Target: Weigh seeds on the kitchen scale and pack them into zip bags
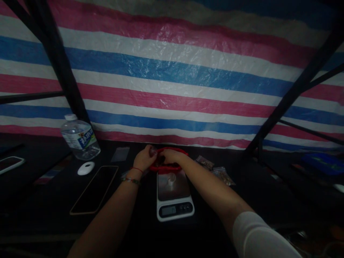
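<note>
A red container [185, 152] sits behind a white kitchen scale [175, 210]. My left hand [143, 158] is at the container's left rim, fingers curled round a small, clear, shiny item [153, 152] whose kind is unclear. My right hand [172, 156] reaches into the container from the right. Its fingertips and whatever they touch are hidden in the dark interior. On the scale's metal plate [176, 191] stands a small whitish, see-through piece [171, 178], too blurred to name.
Right of the container lie two small filled zip bags [205, 162] [223, 175]. To the left are a flat clear bag [120, 154], a phone [94, 190], a white mouse [86, 168] and a large water bottle [80, 138]. Behind hangs a striped plastic sheet [172, 96] with dark frame bars.
</note>
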